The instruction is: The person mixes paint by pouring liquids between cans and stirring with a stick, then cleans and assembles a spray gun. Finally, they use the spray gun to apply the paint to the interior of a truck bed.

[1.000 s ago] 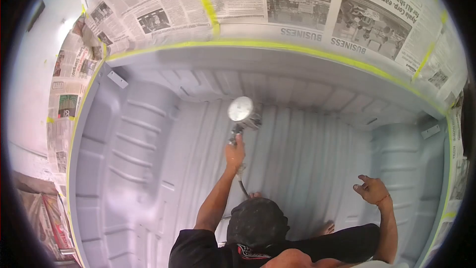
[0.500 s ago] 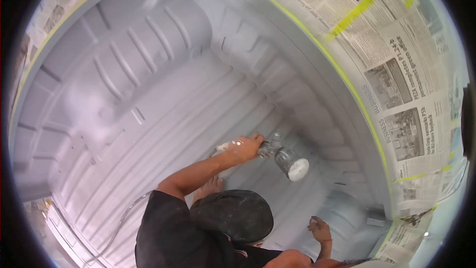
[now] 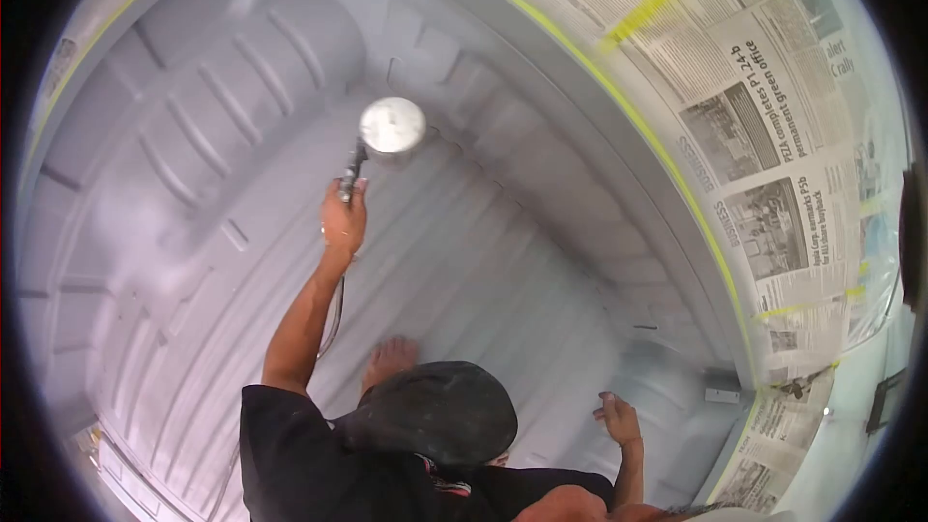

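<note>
My left hand (image 3: pixel 343 222) is wrapped round the handle of a spray gun (image 3: pixel 350 174). The gun's round cup (image 3: pixel 391 128), with a pale, shiny top, is held over the grey ribbed floor (image 3: pixel 319 174), close to the far corner. A thin hose (image 3: pixel 335 324) hangs below the hand beside the forearm. On the right, my right hand (image 3: pixel 619 418) is raised with nothing visible in it, its fingers loosely bent and apart. It is nearest to a rounded grey bulge (image 3: pixel 662 387) in the side wall.
Grey walls (image 3: pixel 541 126) surround the ribbed floor. Newspaper sheets (image 3: pixel 706 77) and yellow tape (image 3: pixel 628 106) cover the outer rim at the right. A bare foot (image 3: pixel 391 358) rests on the floor beside a dark, cap-like shape (image 3: pixel 445 411) at the lower centre.
My left hand has moved up and to the left with the spray gun, and the arm is more outstretched. The gun's cup has swung from lower right to upper left. My right hand has shifted only slightly.
</note>
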